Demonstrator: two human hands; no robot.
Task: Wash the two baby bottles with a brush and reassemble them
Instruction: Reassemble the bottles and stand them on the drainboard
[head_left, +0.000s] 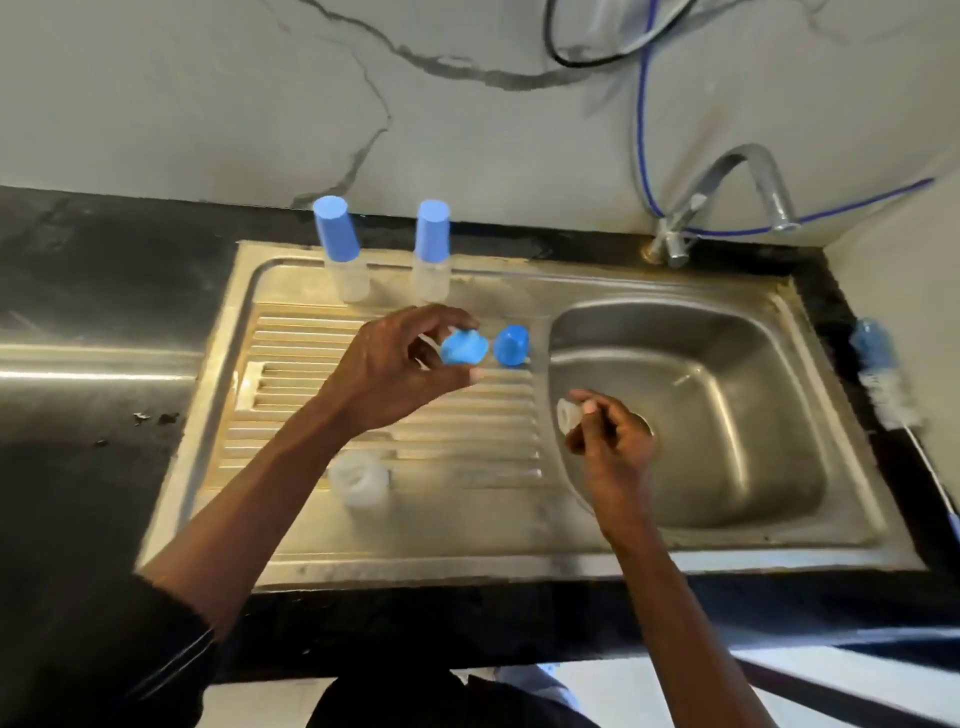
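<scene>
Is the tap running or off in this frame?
Off, as far as the view shows: no stream falls from the tap spout into the sink basin below it.

A single wide-angle camera, worn on the person's head, looks forward and steeply down over a steel sink unit (519, 551) set in a dark surface (78, 467). It faces the marbled wall (208, 104) behind, which fills the upper third, with the tap (701, 195) at upper right. The view is close, within arm's reach. Both forearms enter from the bottom edge. Near mid-frame are the left hand (395, 364), pinching a blue screw ring (464, 347), and the right hand (608, 436), holding a clear teat (565, 415). Straight edges bow toward the borders. This is the only view.
</scene>
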